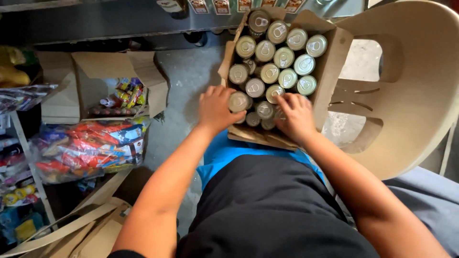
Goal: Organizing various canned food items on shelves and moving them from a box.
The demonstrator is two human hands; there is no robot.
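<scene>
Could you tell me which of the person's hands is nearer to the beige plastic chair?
Right. The right hand rests on cans at the box's side next to the chair; the left hand is at the box's far side.

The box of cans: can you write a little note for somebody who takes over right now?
Left hand: fingers on a can at the near edge of the cardboard box, not clearly gripping.
Right hand: fingertips among the near-row cans; grip hidden.
The box leans on a beige plastic chair, flaps open, mostly full of upright pull-tab cans.
Done: nothing taken out that shows.
Left: all the cans are in the box.
</scene>
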